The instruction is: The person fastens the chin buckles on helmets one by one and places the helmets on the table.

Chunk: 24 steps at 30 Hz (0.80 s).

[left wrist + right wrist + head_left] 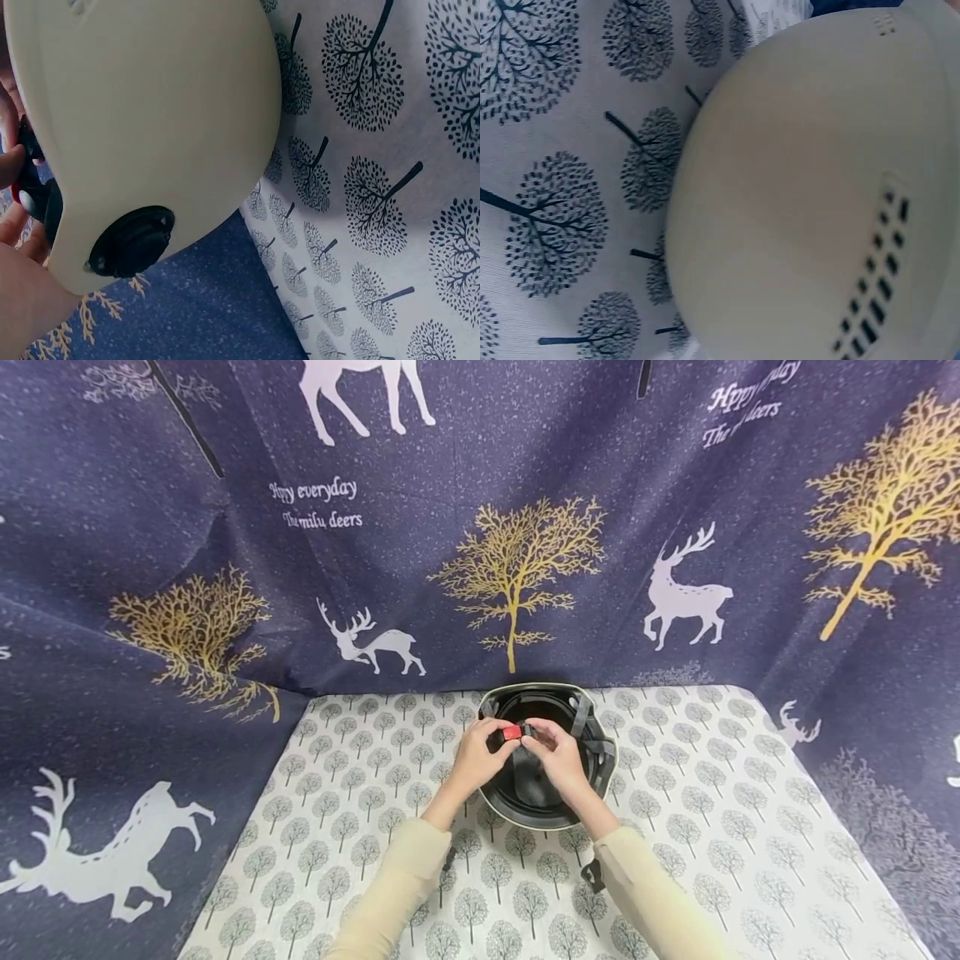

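A cream helmet [534, 789] lies upside down on the table, its black lining and grey straps facing up. Over its opening, my left hand [478, 753] pinches the red part of the chin-strap buckle [512, 732]. My right hand [558, 760] pinches the black piece [527, 730] right against the red one, thumb and fingers bent. In the left wrist view, the smooth shell [165, 112] with a round black fitting [133, 241] hides most of the hands' work. The right wrist view is filled by the shell [780, 187] and its rows of dark slots [874, 285].
A white cloth with grey trees covers the table [330, 827]. Behind and beside it hangs a dark blue curtain [465, 468] with deer and gold trees. Small black devices [592, 875] sit at the sleeves, near the wrists.
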Available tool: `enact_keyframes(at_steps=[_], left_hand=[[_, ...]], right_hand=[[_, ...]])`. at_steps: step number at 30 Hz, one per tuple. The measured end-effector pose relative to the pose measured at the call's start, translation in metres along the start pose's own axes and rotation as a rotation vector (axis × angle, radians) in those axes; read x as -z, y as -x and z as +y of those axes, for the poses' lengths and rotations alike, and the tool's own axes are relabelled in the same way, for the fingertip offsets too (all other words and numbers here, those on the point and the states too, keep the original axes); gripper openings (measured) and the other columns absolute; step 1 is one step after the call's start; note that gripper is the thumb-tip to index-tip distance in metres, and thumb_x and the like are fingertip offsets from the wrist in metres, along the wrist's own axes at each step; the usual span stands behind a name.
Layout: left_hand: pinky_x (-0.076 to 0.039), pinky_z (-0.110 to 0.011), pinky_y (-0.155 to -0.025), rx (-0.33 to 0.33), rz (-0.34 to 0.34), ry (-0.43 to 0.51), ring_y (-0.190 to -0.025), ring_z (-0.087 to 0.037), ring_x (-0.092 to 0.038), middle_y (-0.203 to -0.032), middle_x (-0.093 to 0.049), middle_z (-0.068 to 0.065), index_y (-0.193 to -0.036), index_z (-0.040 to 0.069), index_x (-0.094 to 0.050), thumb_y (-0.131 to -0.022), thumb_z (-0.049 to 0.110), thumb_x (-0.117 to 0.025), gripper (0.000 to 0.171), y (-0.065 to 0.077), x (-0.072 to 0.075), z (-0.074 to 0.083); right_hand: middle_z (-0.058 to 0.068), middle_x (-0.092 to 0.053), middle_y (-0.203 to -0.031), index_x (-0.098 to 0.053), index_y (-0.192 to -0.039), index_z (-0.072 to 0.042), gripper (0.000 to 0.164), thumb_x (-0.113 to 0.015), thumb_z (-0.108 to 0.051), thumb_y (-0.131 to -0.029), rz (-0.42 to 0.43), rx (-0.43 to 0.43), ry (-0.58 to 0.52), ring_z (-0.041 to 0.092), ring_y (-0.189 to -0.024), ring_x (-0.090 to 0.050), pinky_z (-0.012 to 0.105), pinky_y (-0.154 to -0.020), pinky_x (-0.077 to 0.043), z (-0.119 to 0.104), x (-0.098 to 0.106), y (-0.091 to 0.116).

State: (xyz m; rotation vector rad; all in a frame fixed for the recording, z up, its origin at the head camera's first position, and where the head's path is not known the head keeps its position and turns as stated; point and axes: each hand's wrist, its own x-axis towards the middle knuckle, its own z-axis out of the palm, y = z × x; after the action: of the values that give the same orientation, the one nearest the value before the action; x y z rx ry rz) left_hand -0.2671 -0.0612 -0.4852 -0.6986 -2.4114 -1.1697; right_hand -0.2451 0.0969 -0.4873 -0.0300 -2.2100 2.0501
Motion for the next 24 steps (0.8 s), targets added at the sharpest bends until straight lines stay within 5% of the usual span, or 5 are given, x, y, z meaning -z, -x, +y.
enact_keyframes(at_steps=[8,16,20,24], left_hand=[[-0.055,-0.040,-0.080,0.064,-0.051,-0.185,-0.097,-0.023,-0.066,-0.104,-0.071,-0.002,-0.106,0.014,-0.073,-0.084,0.028,-0.076,0.027,0.003,-0.005,-0.001],[-0.055,-0.037,-0.075,0.026,-0.095,-0.321,-0.089,-0.020,-0.066,-0.101,-0.072,0.001,-0.105,0.016,-0.074,-0.084,0.030,-0.075,0.025,0.004,-0.007,-0.005],[-0.055,-0.036,-0.073,0.026,-0.107,-0.337,-0.089,-0.019,-0.065,-0.103,-0.072,0.001,-0.106,0.016,-0.073,-0.084,0.030,-0.075,0.026,0.007,-0.007,-0.005],[-0.055,-0.037,-0.075,0.025,-0.097,-0.323,-0.092,-0.019,-0.064,-0.104,-0.071,0.000,-0.107,0.015,-0.073,-0.084,0.028,-0.074,0.026,0.006,-0.005,-0.004]], right_hand=[[0.028,-0.063,-0.118,-0.061,-0.121,0.008,0.034,-0.068,-0.001,-0.088,0.028,-0.015,0.000,-0.004,-0.084,-0.057,0.008,-0.075,-0.048,0.012,0.001,-0.001],[0.023,-0.066,-0.114,-0.064,-0.119,0.003,0.033,-0.071,-0.005,-0.087,0.021,-0.035,0.079,0.009,-0.092,-0.062,0.010,-0.075,-0.047,0.015,0.002,-0.002],[0.023,-0.066,-0.114,-0.064,-0.118,0.003,0.033,-0.071,-0.003,-0.086,0.020,-0.050,0.075,0.007,-0.090,-0.062,0.011,-0.074,-0.048,0.020,0.001,0.001],[0.023,-0.065,-0.117,-0.064,-0.119,0.003,0.034,-0.070,-0.002,-0.086,0.030,-0.032,0.070,0.020,-0.100,-0.064,0.016,-0.081,-0.051,0.018,0.001,0.000]])
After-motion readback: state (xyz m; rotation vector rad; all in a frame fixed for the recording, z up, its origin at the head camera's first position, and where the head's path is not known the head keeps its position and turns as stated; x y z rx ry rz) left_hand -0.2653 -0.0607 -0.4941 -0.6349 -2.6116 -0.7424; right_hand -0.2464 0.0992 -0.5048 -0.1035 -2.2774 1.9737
